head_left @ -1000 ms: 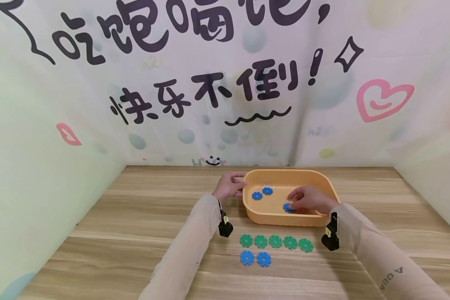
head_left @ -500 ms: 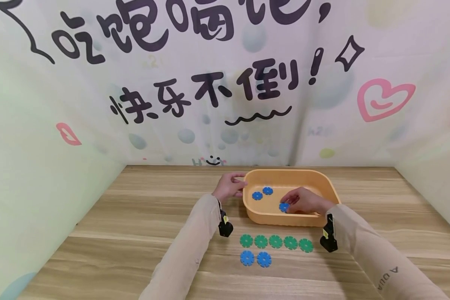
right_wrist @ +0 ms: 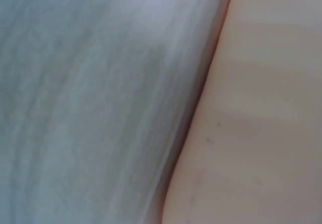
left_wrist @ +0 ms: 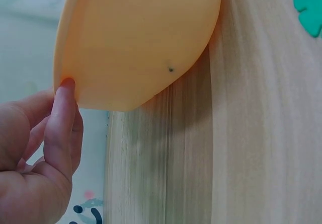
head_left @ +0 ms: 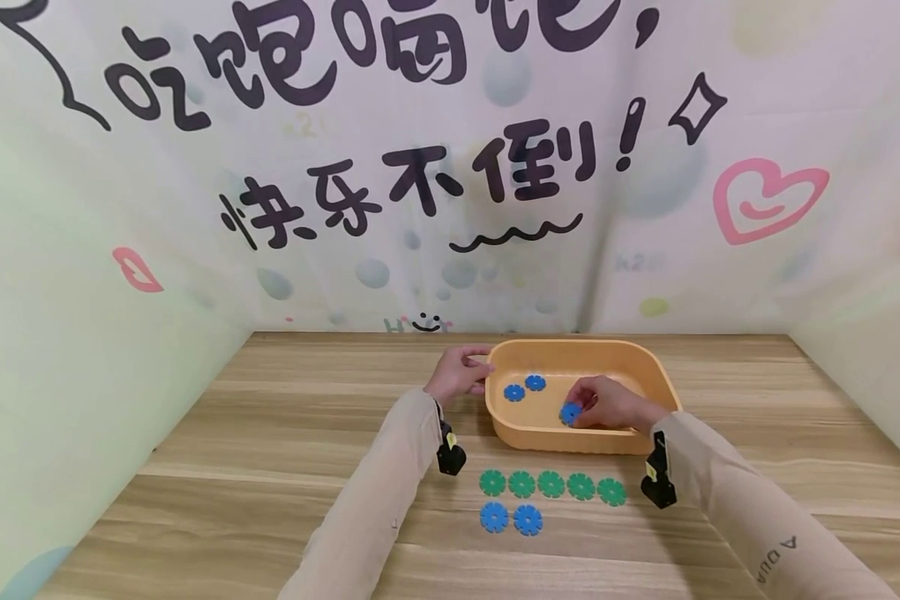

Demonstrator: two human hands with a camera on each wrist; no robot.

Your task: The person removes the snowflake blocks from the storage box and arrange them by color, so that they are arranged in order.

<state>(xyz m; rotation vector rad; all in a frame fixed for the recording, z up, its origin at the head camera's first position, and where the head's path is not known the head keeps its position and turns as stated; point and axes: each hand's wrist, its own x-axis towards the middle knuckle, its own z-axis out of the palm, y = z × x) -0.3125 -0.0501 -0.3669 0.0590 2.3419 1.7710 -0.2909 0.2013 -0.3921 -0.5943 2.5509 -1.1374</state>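
Observation:
An orange plastic basin [head_left: 577,440] stands near the back of the table. My left hand [head_left: 457,373] pinches its left rim; in the left wrist view the fingers of that hand [left_wrist: 48,138] meet at the basin's edge [left_wrist: 136,43]. Inside the basin, my right hand [head_left: 607,402] holds a blue notched plastic disc [head_left: 570,414] by its right side, the disc tipped up a little. Two more blue discs, one on the left [head_left: 514,392] and one just behind it [head_left: 536,382], lie on the basin floor. The right wrist view shows only the basin's outer wall [right_wrist: 251,133] and blurred table.
In front of the basin lies a row of several green discs [head_left: 551,483]. Two blue discs [head_left: 494,517] form a second row nearer to me. A printed cloth backdrop [head_left: 420,275] rises behind the wooden table [head_left: 270,433].
My right hand has shifted slightly left inside the basin. The blue disc at its fingertips has moved with it and now tips up. My left hand stays on the rim.

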